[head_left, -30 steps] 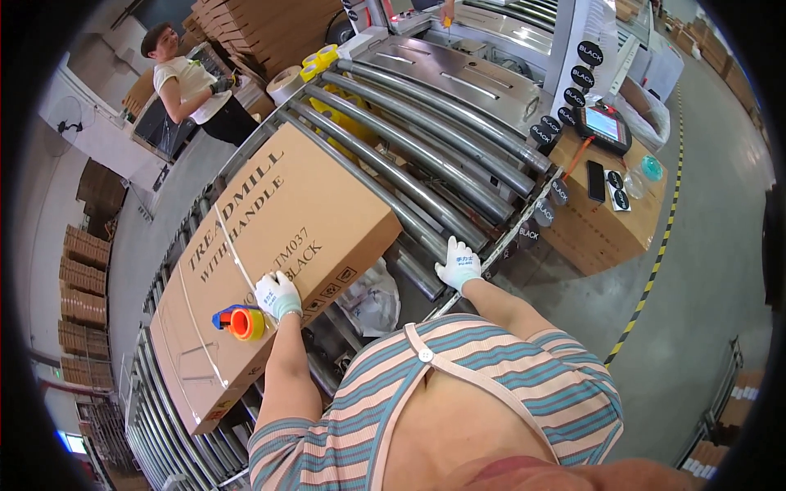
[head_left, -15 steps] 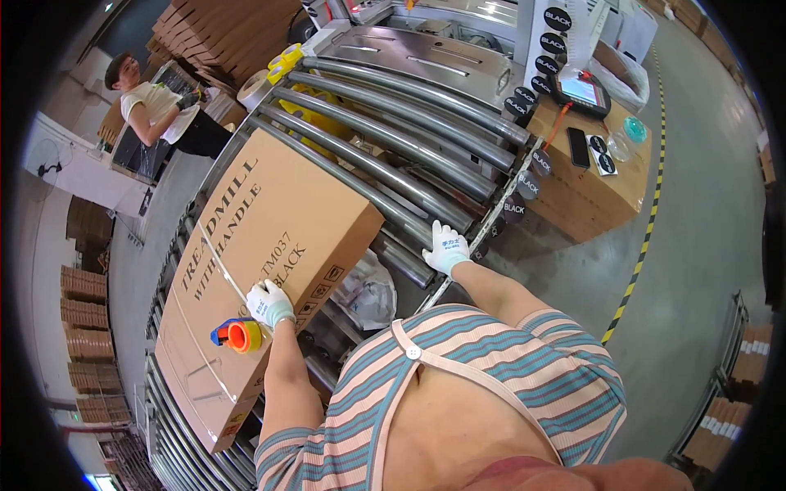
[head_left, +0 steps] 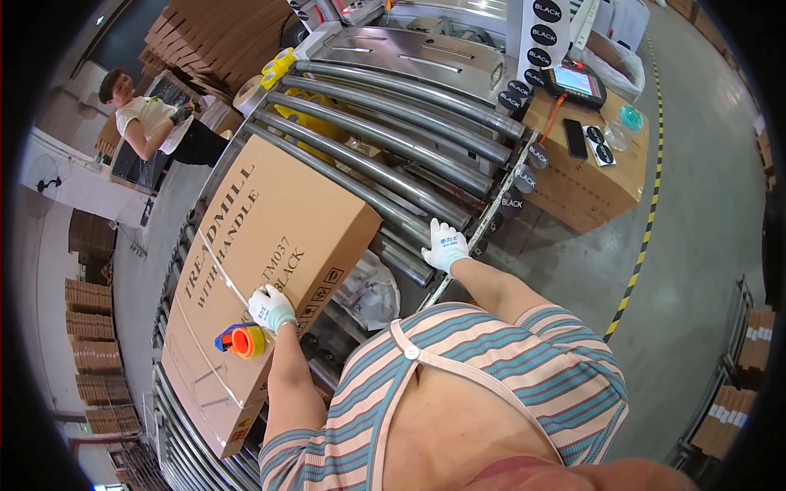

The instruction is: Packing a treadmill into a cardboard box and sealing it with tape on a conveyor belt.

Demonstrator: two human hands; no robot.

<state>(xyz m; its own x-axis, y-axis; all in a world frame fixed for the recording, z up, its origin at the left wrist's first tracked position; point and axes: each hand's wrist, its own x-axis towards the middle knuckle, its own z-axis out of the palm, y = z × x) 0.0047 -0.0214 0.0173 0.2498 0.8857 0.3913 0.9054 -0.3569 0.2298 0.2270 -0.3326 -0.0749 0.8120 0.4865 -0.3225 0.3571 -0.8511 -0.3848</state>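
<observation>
A large brown cardboard carton (head_left: 237,245) with black print lies on the roller conveyor, with pale straps across it. My left hand (head_left: 272,307), in a white glove, rests on the carton's top near its close edge, fingers stretched out. Beside that hand, a tape dispenser (head_left: 242,340) with orange, yellow and blue parts sits on the carton. My right hand (head_left: 446,245), also gloved in white, lies over a roller's end at the conveyor's right rail, right of the carton. Its fingers are extended and slightly spread, and nothing shows in them.
Metal rollers (head_left: 401,123) run beyond the carton toward a steel plate (head_left: 409,59). At the right, another carton (head_left: 585,196) bears a handheld screen device (head_left: 577,84), a phone (head_left: 575,139) and round black stickers (head_left: 604,154). A co-worker (head_left: 160,131) stands at the far left.
The view has shifted slightly. Both hands stay in place, the left on the carton and the right at the rail. The co-worker's arms have shifted a little.
</observation>
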